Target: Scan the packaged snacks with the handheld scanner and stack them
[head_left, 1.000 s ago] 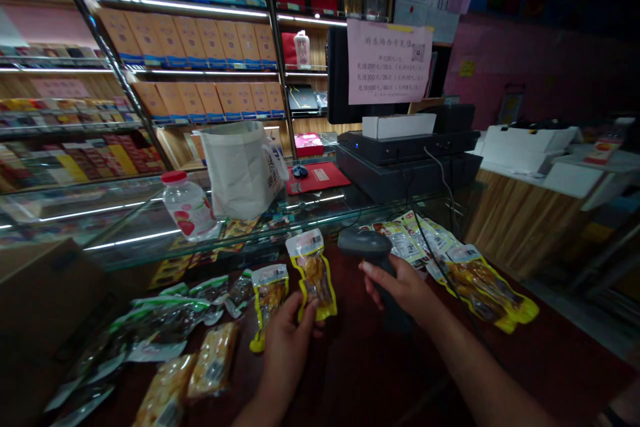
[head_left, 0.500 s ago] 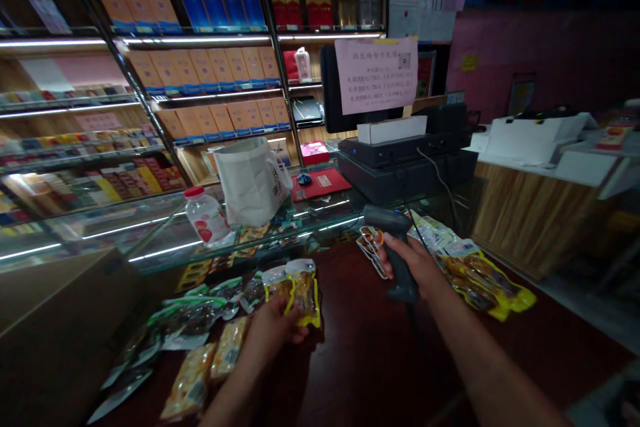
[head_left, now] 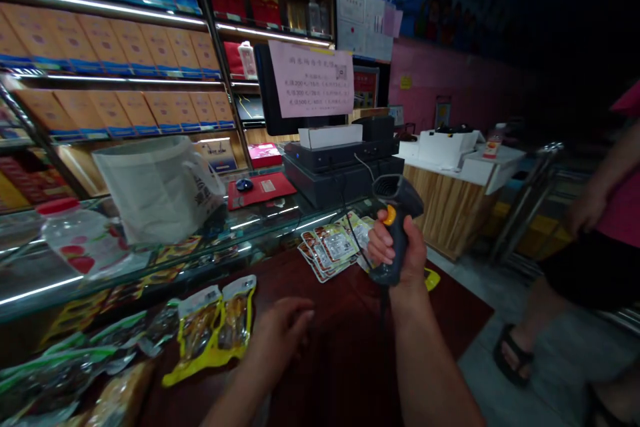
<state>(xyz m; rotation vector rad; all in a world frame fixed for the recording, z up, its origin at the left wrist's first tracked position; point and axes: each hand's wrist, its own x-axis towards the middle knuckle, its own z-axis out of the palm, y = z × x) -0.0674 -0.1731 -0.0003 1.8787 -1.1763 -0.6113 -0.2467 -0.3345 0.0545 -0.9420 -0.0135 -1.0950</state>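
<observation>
My right hand (head_left: pixel 395 243) is wrapped round the grip of a dark barcode scanner (head_left: pixel 397 195), raised above the table, with a finger by its yellow trigger. Over the dark red tabletop my left hand (head_left: pixel 283 333) hovers, fingers loosely bent and nothing visible in them. Just left of it lie joined yellow-edged vacuum packs of food (head_left: pixel 220 323). Beyond the scanner, several flat snack packets (head_left: pixel 327 250) are piled up. My right hand partly hides these packets and a yellow-edged pack (head_left: pixel 431 279) behind it.
At the left are green-edged packs (head_left: pixel 65 373) and a pale food pack (head_left: pixel 120 397). A red-capped jar (head_left: pixel 83 240) and a white bag (head_left: pixel 155 190) stand on the glass counter, near a cash register (head_left: pixel 340 170). On the right a person (head_left: pixel 605 213) stands on the floor.
My left hand has let go of the yellow-edged packs, which now lie on the table. My right hand has raised the scanner. The view has turned right, bringing a person into sight.
</observation>
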